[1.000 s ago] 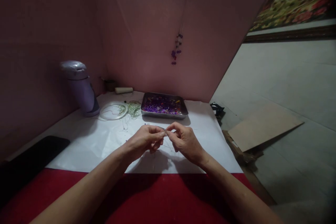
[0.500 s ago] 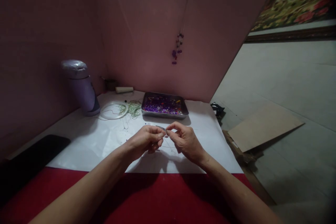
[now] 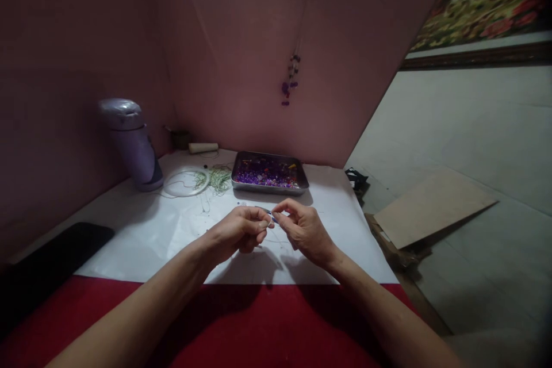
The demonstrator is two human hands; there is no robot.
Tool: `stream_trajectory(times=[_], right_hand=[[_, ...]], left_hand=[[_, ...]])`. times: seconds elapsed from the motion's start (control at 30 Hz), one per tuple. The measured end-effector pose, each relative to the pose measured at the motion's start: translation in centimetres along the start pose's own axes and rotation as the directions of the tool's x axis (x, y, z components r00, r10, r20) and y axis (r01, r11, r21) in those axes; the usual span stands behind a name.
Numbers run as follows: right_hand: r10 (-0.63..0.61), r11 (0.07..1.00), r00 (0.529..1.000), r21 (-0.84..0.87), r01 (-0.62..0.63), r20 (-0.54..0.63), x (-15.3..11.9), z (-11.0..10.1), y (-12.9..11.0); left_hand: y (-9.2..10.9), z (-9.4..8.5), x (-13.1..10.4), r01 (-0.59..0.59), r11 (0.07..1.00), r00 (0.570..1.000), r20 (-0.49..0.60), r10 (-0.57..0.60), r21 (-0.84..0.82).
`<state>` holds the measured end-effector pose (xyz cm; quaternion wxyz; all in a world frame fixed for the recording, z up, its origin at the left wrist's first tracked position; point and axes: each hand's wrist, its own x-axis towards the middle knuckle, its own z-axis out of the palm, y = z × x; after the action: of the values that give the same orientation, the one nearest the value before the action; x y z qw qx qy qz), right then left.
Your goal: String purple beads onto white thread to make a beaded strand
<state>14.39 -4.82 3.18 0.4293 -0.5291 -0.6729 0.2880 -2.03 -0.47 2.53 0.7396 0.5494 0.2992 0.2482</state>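
Observation:
Over the white paper, my left hand [image 3: 241, 229] and my right hand [image 3: 305, 230] meet with fingertips almost touching. Both are closed in a pinch. A short piece of thin pale thread [image 3: 271, 221] shows between the fingertips; any smaller item on it is too fine to make out. A slim dark-blue pointed tool [image 3: 276, 219] shows just behind the fingers, partly hidden by them; I cannot tell whether it is held or lies on the paper. Beyond the hands stands a metal tray [image 3: 269, 188] of purple and mixed beads.
A lilac bottle [image 3: 134, 149] stands at the left, beside a white ring [image 3: 166, 184] and tangled green thread [image 3: 221, 179]. A pale roll [image 3: 203, 148] lies behind. Strung beads [image 3: 285, 88] hang at the pink panel [image 3: 241, 69]. A dark flat object [image 3: 77, 247] lies front left.
The fingertips have shifted slightly, and the pale thread between them shows more clearly. More of the blue tool shows behind them. Both hands stay closed in nearly the same place.

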Motion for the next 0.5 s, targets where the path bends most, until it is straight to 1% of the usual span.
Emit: stream_trajectory(times=[0.07, 0.1, 0.13, 0.17, 0.2, 0.23, 0.27, 0.3, 0.37, 0.4, 0.43, 0.5], right_hand=[[0.006, 1.000, 1.000, 0.009, -0.006, 0.006, 0.00, 0.02, 0.11], [0.006, 1.000, 1.000, 0.008, -0.006, 0.011, 0.01, 0.04, 0.19], [0.000, 1.000, 1.000, -0.003, 0.000, 0.017, 0.02, 0.08, 0.29], [-0.013, 1.000, 1.000, -0.024, 0.013, 0.021, 0.02, 0.12, 0.39], [-0.033, 0.998, 0.999, -0.055, 0.034, 0.019, 0.03, 0.16, 0.49], [-0.060, 0.993, 0.998, -0.097, 0.060, 0.010, 0.04, 0.20, 0.58], [-0.090, 0.986, 0.996, -0.143, 0.089, -0.005, 0.04, 0.25, 0.65], [-0.120, 0.975, 0.993, -0.189, 0.114, -0.021, 0.03, 0.29, 0.71], [-0.166, 0.954, 0.985, -0.262, 0.149, -0.045, 0.02, 0.35, 0.76], [-0.179, 0.945, 0.983, -0.285, 0.159, -0.048, 0.02, 0.36, 0.78], [-0.186, 0.940, 0.981, -0.300, 0.163, -0.048, 0.02, 0.37, 0.80], [-0.186, 0.936, 0.981, -0.313, 0.161, -0.051, 0.03, 0.36, 0.86]], left_hand=[[0.01, 0.04, 0.13, -0.063, 0.990, 0.997, -0.044, 0.069, 0.127], [0.01, 0.06, 0.21, -0.113, 0.972, 0.987, -0.087, 0.133, 0.205], [0.02, 0.08, 0.30, -0.164, 0.947, 0.968, -0.139, 0.208, 0.278], [0.04, 0.12, 0.38, -0.202, 0.921, 0.940, -0.198, 0.278, 0.333], [0.07, 0.18, 0.42, -0.224, 0.907, 0.911, -0.253, 0.325, 0.357], [0.11, 0.25, 0.42, -0.233, 0.909, 0.894, -0.293, 0.340, 0.344], [0.16, 0.35, 0.38, -0.223, 0.928, 0.896, -0.313, 0.315, 0.297], [0.21, 0.45, 0.29, -0.199, 0.954, 0.915, -0.305, 0.264, 0.226], [0.26, 0.65, 0.08, -0.129, 0.988, 0.963, -0.226, 0.145, 0.084], [0.24, 0.71, -0.02, -0.101, 0.994, 0.979, -0.174, 0.106, 0.038], [0.19, 0.74, -0.08, -0.080, 0.997, 0.988, -0.131, 0.081, 0.012], [0.04, 0.73, -0.11, -0.060, 0.998, 0.994, -0.086, 0.060, 0.005]])
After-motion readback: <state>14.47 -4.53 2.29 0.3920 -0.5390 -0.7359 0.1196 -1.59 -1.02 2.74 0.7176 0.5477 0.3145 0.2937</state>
